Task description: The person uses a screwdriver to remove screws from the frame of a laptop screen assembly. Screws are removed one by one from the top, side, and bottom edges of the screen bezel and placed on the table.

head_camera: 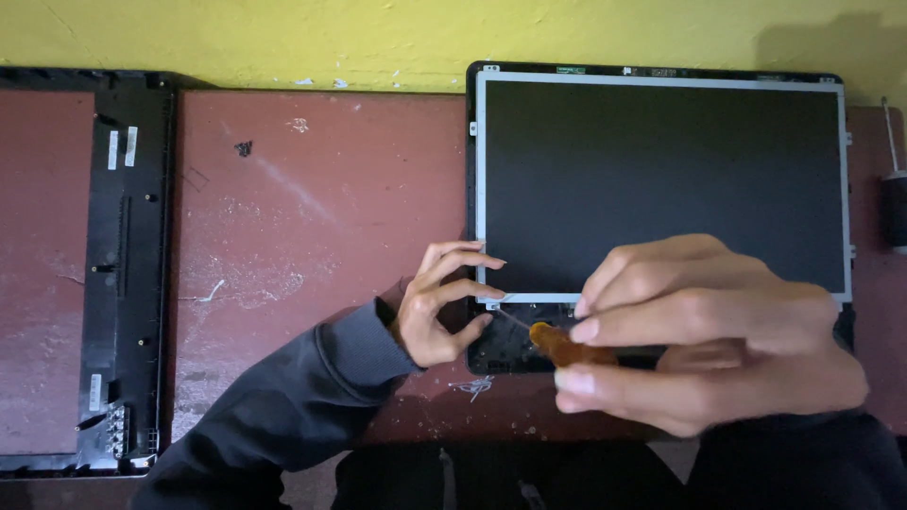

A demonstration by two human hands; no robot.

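Amber-handled screwdriver (567, 346) sits in the right hand (704, 331), fingers closed around the handle, thin shaft pointing left toward the lower left corner of the screen panel (661, 179). Left hand (444, 302) rests at that same corner, fingers curled narrow and touching the panel's metal edge; holds nothing I can make out.

Progress, judging from how things lie: the front frame (128, 274) is already off, lying black and face-down well apart on the left of the surface. The panel is bare, silver bracket edge showing all round, and it lies in the black back cover (501, 351), which peeks out below and at the top. So the opening-up looks done; the panel itself seems not yet freed, since the tip works at the bottom-left mount. Whether the other corner screws are out, cannot tell, too small. A few small pale scraps (472, 385) lie on the surface just below the cover.

Surface (312, 217): reddish-brown, worn, scratched, with white scuffs and paint flecks. Second tool with a dark handle (894, 203) lies at the far right edge, near the panel. Yellow wall (283, 38) runs along the back, chipped in spots. Dark sleeves on both arms. Dim, warm light.
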